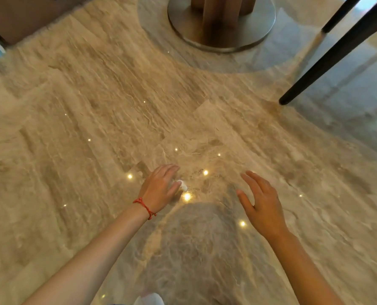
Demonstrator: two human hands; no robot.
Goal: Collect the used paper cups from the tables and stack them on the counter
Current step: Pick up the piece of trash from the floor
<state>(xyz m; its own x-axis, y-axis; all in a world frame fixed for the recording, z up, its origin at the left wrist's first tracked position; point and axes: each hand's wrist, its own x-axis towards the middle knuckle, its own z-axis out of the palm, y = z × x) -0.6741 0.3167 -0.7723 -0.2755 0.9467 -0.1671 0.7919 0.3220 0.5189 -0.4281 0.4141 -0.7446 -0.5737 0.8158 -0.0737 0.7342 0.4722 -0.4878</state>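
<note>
**Paper cup held low over the marble floor**

Paper cup (182, 185): only a small white piece of it shows, poking out past the fingers of the left hand (160, 187), just below the middle of the view. The left hand curls round it, thumb on the near side (most of the cup is hidden behind the palm, so its tilt cannot be told). A red cord bracelet (144, 206) circles that wrist at about 7 o'clock from the cup.

At 3 o'clock from the cup, apart from it, the right hand (263, 205) hangs with fingers spread and relaxed, holding nothing.

Beneath both lies glossy beige marble floor (84, 128) dotted with light reflections. At 12 o'clock, well away, stands a round metal table base (222, 29); at 1 to 2 o'clock, dark chair legs (337, 56) slant down.
</note>
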